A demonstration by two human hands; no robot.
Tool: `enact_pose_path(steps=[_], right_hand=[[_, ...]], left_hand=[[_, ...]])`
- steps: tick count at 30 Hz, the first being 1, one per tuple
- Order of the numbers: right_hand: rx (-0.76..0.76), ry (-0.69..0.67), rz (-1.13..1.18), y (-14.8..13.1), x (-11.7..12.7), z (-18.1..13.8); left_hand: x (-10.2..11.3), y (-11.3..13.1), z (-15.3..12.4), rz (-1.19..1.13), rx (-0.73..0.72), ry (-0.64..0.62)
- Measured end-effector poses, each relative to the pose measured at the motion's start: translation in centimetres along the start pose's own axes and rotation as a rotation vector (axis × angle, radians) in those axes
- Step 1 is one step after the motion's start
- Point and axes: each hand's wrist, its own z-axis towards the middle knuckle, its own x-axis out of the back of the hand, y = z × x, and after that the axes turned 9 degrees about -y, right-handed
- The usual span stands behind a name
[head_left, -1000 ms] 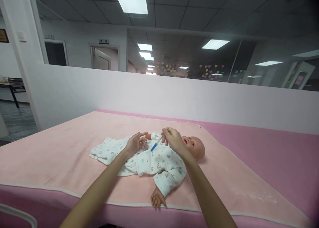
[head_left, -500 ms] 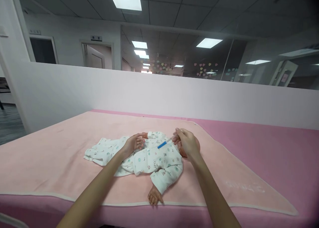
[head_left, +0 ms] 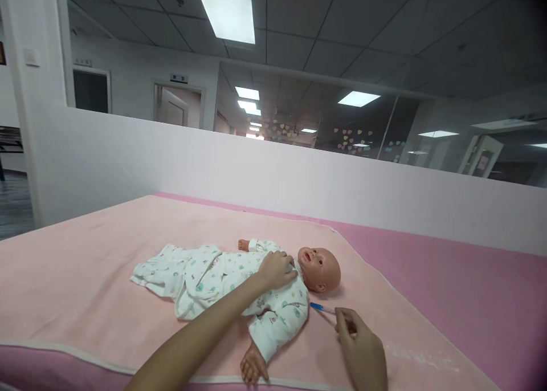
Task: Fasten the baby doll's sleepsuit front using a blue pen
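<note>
A baby doll in a white patterned romper lies on its back on a light pink blanket, head to the right. My left hand rests on the doll's upper chest, near the collar, with its fingers curled onto the cloth. My right hand is low at the near right of the doll and pinches one end of a thin stick with a blue tip, probably a thermometer. The blue tip lies on the blanket just below the doll's head.
The blanket covers a darker pink mattress. A white partition wall runs along the far side, with glass panels and an office room behind it. The doll's bare hand reaches close to the blanket's near edge.
My right hand carried the blue-tipped stick from over the doll's chest down to the blanket beside its head. My left hand shifted right from the doll's far arm onto its upper chest.
</note>
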Motion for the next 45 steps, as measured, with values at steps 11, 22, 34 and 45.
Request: enact_pose_path(steps=[11,22,34,45], right_hand=[[-0.023,-0.174,-0.357,-0.4,-0.9,0.2],[0.207,0.135,-0.113,-8.3,-1.1,4.6],[0.692,0.402,0.159,-8.2,-8.3,8.1],[0.723,0.341,0.295,-8.2,-8.2,8.3]], left_hand=[[-0.7,-0.3,-1.1,-0.036,0.130,0.146],[-0.5,-0.6,-1.9,-0.076,0.093,0.138],[-0.7,-0.6,-2.2,0.001,-0.037,0.155],[-0.7,-0.7,-2.3,0.038,-0.012,0.121]])
